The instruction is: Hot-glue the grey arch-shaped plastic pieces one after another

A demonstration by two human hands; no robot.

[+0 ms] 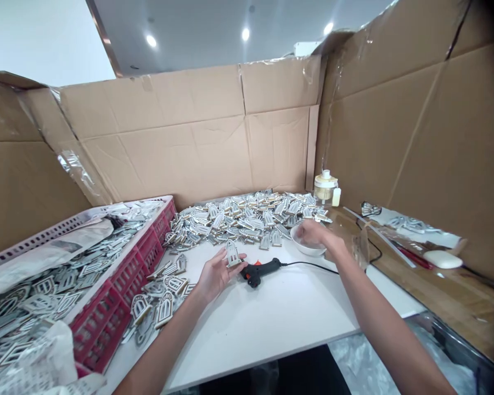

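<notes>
My left hand [214, 277] holds up a small grey arched piece [232, 253], shaped like a little window, between thumb and fingers. Just right of it a black glue gun [261, 271] with an orange trigger lies on the white table. My right hand [313, 235] dips into a white bowl [307, 250]; its fingertips and whatever they touch are hidden by the bowl's rim. Behind both hands spreads a heap of similar grey arched pieces [247, 216]. A looser group of these pieces [164, 307] lies left of my left forearm.
A pink crate [119, 296] filled with more pieces and paper stands at left. A clear jar with a pale lid [326, 186] is at the back right. The gun's black cord [313, 265] runs rightward under my right arm. Cardboard walls [189, 148] enclose the table [267, 329].
</notes>
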